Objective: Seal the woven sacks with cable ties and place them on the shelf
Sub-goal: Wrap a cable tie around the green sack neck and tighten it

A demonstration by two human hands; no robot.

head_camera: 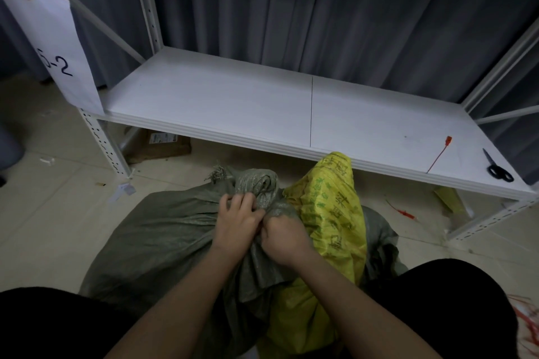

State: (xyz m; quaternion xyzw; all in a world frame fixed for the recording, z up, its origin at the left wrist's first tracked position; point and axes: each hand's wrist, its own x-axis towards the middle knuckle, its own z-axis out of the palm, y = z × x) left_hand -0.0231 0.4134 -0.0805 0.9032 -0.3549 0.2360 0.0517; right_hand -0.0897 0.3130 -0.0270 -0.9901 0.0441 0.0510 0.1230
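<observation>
A grey-green woven sack (163, 230) lies on the floor in front of me, its mouth bunched into a neck. My left hand (237, 220) grips that gathered neck from the left. My right hand (284, 239) grips the same neck from the right, knuckles touching the left hand. No cable tie shows between my fingers. A yellow woven sack (332, 207) with green print lies just right of the grey one, its top leaning on the shelf edge. The white shelf board (233, 108) stands behind the sacks. A red cable tie (439, 154) lies on its right end.
Black scissors (497, 167) lie at the shelf's right front corner. A paper label reading "5-2" (58, 52) hangs on the left upright. A cardboard box (162, 146) sits under the shelf. More red ties (401, 210) lie on the tiled floor at right. Grey curtains hang behind.
</observation>
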